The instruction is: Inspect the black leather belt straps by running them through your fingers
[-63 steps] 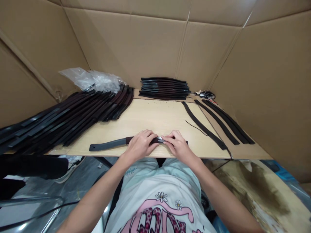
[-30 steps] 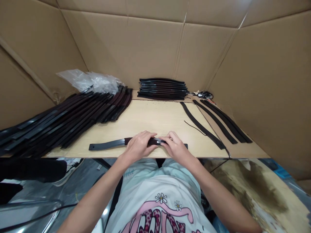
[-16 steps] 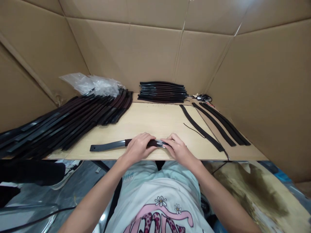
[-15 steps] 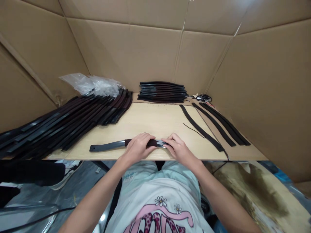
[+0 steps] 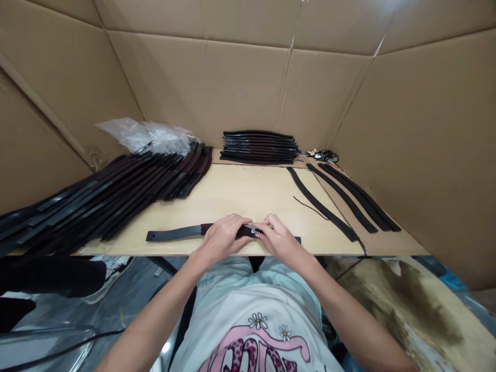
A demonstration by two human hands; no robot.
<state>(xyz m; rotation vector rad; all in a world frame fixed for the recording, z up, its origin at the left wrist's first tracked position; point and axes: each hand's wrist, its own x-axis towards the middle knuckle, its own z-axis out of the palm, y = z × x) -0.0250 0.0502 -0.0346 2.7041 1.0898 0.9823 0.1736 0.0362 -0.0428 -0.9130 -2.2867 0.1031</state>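
A long dark strip lies along the near edge of the light wooden table. My left hand presses down on its middle with curled fingers. My right hand sits just to the right, fingers pinched on a small shiny metal piece resting on the strip. The two hands nearly touch. The strip's right end pokes out past my right hand.
A large fanned pile of dark strips covers the table's left side, with a clear plastic bag behind it. A neat stack of strips stands at the back. Three loose strips lie at the right. Cardboard walls enclose the table.
My hands have drawn slightly closer together over the metal piece, and the strip has shifted a little to the right. The piles have not moved.
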